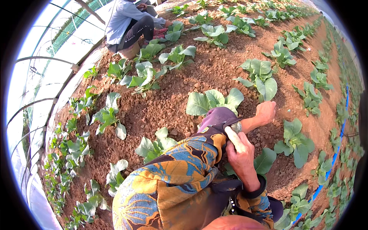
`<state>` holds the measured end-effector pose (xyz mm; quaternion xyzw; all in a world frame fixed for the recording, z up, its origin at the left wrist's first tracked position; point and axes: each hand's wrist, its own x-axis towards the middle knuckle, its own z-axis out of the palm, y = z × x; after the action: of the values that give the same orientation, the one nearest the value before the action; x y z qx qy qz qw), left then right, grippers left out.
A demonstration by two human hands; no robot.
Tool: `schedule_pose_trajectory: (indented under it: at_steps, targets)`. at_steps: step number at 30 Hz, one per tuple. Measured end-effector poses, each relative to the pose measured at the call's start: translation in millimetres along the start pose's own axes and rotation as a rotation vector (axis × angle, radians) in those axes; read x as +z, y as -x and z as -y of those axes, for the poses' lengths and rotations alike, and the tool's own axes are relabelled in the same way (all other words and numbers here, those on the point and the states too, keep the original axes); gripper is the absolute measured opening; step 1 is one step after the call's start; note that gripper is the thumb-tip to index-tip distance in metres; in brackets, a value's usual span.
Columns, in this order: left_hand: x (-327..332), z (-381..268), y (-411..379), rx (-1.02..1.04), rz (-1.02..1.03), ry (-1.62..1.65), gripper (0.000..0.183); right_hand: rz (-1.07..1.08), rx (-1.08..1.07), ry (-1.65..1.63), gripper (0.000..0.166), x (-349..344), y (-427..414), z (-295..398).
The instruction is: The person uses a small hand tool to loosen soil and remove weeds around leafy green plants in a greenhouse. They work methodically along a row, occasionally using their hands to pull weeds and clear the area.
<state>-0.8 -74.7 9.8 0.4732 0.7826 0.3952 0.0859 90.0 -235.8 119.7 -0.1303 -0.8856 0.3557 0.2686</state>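
Observation:
My left hand [266, 112] is curled into a loose fist above the brown soil, and nothing shows in it. A band [236, 127], perhaps a watch or bracelet, circles my left wrist. My right hand [241, 151] grips the dark cuff of my patterned left jacket sleeve [198, 149], its index finger stretched along the cuff edge beside the band. Beyond the sleeve is my purple-clad knee [218, 115]. Just past the knee stands a young broad-leaved brassica plant [215, 99]; another plant [264, 161] shows partly behind my right hand.
Rows of young brassica plants [260, 76] grow in clumpy soil [172, 109]. A co-worker [126, 26] sits low at the upper left, a hand near a plant. Plastic sheeting and curved tunnel hoops [34, 103] border the left. A blue hose [335, 158] runs along the right.

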Motion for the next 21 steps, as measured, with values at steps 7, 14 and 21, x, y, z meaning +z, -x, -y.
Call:
schedule_pose_trajectory:
  at_steps: [7,14,21]
  targets:
    - [-15.3,18.4,-16.5,-0.319,-0.006,0.126,0.017,0.022,-0.167,0.329,0.051,17.1,-5.9,1.0]
    - [-7.0,13.5,-19.7,-0.208,-0.072,0.04,0.008,-0.282,0.662,-0.884,0.03,15.3,32.0,-19.1]
    - [-4.7,-11.6,-31.1,0.173,0.462,-0.358,0.015,-0.084,0.745,-1.01,0.031,27.2,28.9,-49.1]
